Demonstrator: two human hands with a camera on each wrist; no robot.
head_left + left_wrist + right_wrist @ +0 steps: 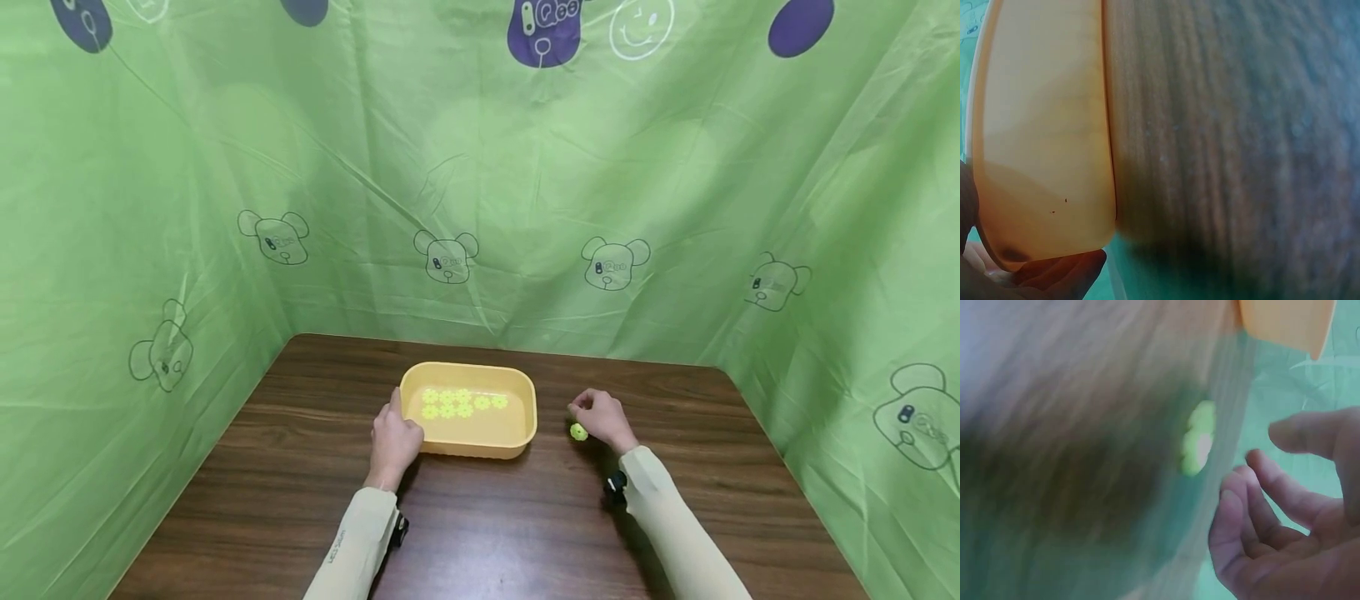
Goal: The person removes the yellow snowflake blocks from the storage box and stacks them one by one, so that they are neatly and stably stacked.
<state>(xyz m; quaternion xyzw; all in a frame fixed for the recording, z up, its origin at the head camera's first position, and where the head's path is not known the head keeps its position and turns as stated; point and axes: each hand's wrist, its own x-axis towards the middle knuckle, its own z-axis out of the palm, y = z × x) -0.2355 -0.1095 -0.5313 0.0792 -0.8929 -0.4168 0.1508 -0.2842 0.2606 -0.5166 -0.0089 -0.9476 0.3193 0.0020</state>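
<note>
A yellow plastic tray (476, 431) with rounded corners stands on the table, and several yellow-green flower-shaped pieces (447, 403) lie in rows inside it. At the tray's left end my left hand (395, 442) grips the rim and side wall; in the left wrist view its fingers (1075, 275) lie against the outer wall. To the right of the tray, one more flower-shaped piece (578, 432) rests on the tabletop. My right hand (606, 419) is just beside it, fingers bent and thumb apart from them. The right wrist view shows a gap between that hand and the piece (1197, 439).
The dark wood-grain table (495, 525) carries the tray near its far edge. Green cloth (525, 308) printed with bear faces hangs behind the table and along both sides. A small black device (616, 486) is strapped to the right wrist, another (399, 530) to the left.
</note>
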